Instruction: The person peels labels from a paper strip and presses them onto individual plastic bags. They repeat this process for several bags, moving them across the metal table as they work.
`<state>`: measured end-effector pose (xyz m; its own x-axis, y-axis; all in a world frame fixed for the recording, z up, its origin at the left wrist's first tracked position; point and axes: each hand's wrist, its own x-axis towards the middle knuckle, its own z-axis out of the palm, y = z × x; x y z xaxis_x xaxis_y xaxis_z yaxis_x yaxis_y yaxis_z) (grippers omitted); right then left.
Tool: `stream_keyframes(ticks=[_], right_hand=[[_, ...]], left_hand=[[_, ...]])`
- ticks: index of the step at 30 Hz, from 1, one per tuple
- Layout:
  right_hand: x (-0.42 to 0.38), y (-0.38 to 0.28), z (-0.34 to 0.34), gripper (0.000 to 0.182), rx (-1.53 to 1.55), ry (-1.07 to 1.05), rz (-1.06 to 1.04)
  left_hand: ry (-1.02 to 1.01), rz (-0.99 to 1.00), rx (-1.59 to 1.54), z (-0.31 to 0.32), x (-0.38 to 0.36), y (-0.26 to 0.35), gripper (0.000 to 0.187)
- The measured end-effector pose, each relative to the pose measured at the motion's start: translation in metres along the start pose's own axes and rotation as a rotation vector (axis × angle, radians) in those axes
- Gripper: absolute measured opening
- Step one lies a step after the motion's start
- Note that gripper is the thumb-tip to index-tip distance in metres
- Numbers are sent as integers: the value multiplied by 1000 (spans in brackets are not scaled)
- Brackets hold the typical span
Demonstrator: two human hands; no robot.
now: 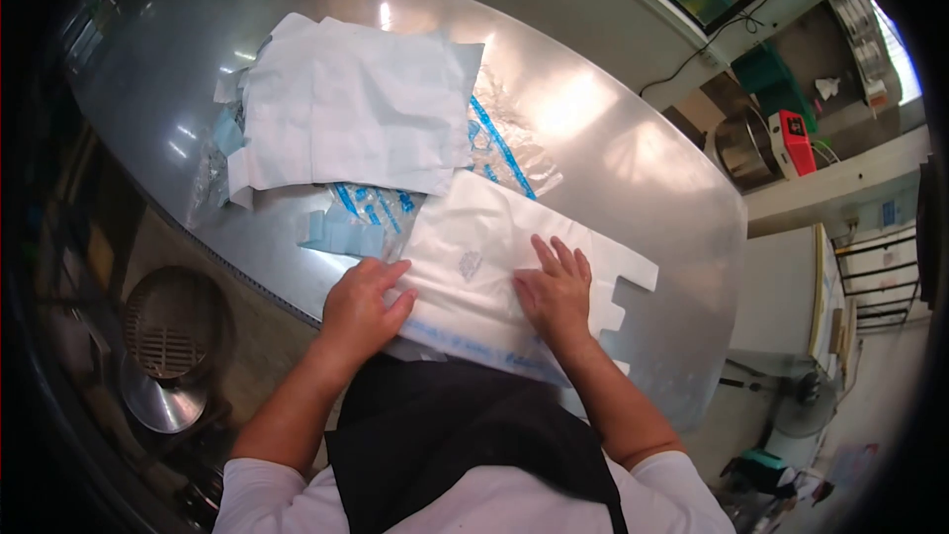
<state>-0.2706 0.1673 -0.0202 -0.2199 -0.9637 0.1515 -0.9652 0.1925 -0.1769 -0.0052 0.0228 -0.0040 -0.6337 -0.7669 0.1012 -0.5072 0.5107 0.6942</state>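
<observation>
A white plastic bag (470, 237) with cut-out handles at its right end lies flat near the front edge of the metal table. My left hand (368, 305) is at the bag's left edge, thumb and forefinger apart, the other fingers partly hidden. On the bag's right half rests my right hand (556, 287), its fingers spread and holding nothing. Behind, to the left, a stack of white sheets or bags (356, 104) lies over crumpled clear plastic with blue print (509, 143). A light blue piece (341, 235) sits just left of the flat bag.
The metal table (682, 227) has a rounded right end. Beyond it at the right stand a metal pot (746, 148) and a red device (794, 142). A round metal basket (166, 336) is below the table's left side. A fan (803, 396) stands at the lower right.
</observation>
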Motion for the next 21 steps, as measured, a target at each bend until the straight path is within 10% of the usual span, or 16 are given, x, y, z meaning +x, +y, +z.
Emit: stream_keyframes(ticks=[10,21], right_hand=[[9,-1,-6,14,11,7,47],[-12,-47,-103,11,962,163,146]], left_hand=[[15,16,64,12,-8,-2,49],[318,219,2,22,1,-1,42]])
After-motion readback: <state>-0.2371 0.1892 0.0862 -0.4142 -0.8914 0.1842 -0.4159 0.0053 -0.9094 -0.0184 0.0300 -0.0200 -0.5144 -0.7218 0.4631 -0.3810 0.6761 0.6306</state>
